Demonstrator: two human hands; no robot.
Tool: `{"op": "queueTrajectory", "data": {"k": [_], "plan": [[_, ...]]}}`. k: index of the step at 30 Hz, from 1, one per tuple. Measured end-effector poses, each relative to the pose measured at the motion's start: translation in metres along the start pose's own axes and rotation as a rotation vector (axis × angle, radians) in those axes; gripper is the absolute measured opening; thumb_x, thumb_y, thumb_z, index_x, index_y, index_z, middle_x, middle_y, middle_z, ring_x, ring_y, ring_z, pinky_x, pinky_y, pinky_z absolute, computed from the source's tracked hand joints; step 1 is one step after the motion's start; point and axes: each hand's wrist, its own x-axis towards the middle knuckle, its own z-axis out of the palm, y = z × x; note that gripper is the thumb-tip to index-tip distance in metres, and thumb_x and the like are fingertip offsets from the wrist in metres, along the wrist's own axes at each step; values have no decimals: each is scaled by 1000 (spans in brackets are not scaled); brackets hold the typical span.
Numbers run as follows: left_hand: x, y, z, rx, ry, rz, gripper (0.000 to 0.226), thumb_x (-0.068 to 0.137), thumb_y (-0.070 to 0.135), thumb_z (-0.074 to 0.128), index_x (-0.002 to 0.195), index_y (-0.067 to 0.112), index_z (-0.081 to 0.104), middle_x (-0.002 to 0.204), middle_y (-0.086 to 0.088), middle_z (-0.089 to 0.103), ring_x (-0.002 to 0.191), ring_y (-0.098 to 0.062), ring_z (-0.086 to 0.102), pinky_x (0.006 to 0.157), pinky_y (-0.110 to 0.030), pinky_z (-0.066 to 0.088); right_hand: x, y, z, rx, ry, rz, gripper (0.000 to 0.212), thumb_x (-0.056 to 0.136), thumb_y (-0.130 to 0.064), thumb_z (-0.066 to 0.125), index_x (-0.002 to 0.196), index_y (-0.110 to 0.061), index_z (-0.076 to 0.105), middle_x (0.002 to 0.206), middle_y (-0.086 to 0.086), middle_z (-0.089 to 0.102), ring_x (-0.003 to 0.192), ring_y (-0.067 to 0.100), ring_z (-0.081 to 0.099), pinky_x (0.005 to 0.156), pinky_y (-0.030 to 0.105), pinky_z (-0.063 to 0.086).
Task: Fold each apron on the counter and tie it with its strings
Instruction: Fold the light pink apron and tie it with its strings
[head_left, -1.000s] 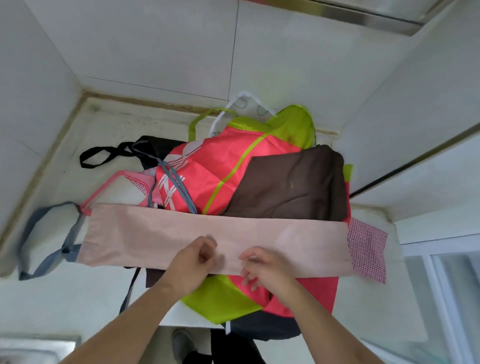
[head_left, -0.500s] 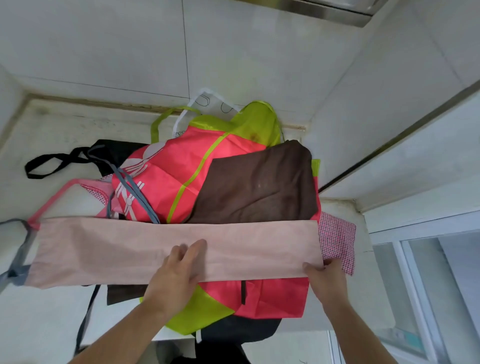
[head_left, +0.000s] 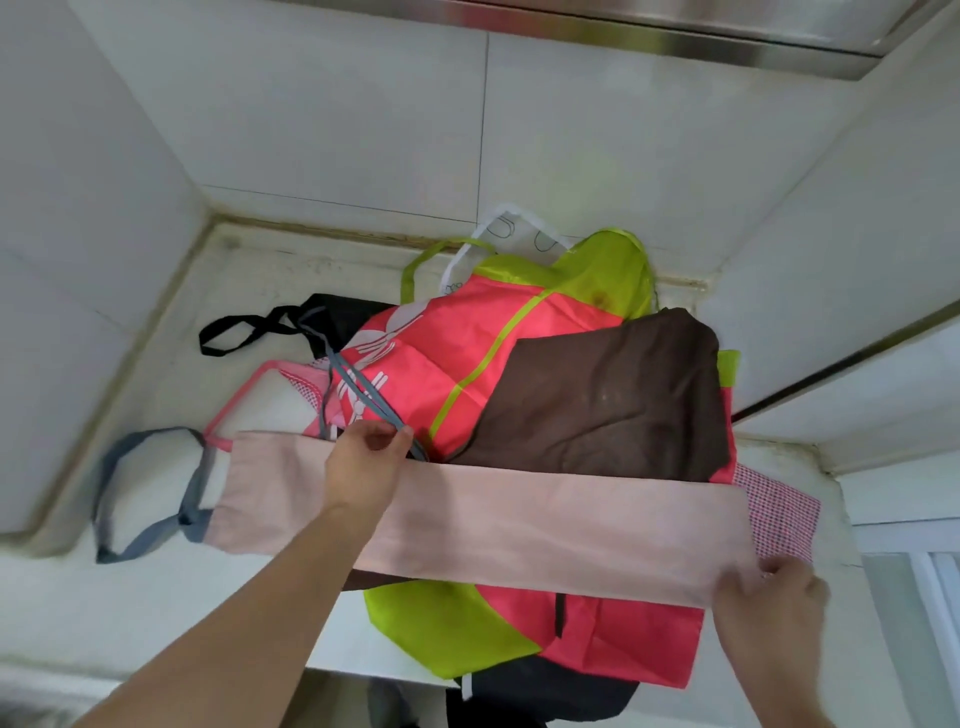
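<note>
Pinching a grey string (head_left: 363, 387) between thumb and fingertips, my left hand (head_left: 363, 470) sits at the far edge of the folded pale pink apron (head_left: 519, 517). That apron forms a long flat band lying across the pile of aprons, parallel to the counter's (head_left: 171, 613) front edge; its grey neck loop (head_left: 150, 493) rests on the counter near the left wall. My right hand (head_left: 769, 597) grips the band's right end, fingers curled under the fabric. White printed markings on the red and lime apron (head_left: 447, 358) are not readable. A brown apron (head_left: 608, 395) lies on top towards the right.
</note>
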Motion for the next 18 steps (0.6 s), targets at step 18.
{"op": "queueTrajectory", "data": {"k": [18], "plan": [[20,21,-7,44,5,46,9,94,20,74,101,16,70,83,9,66,80,-19,62,79,-33,53,-36,-3,30,62,-97,-130,27,76,15,63,96,-3,58,104,20,53,87,30,47,75,38,35]]}}
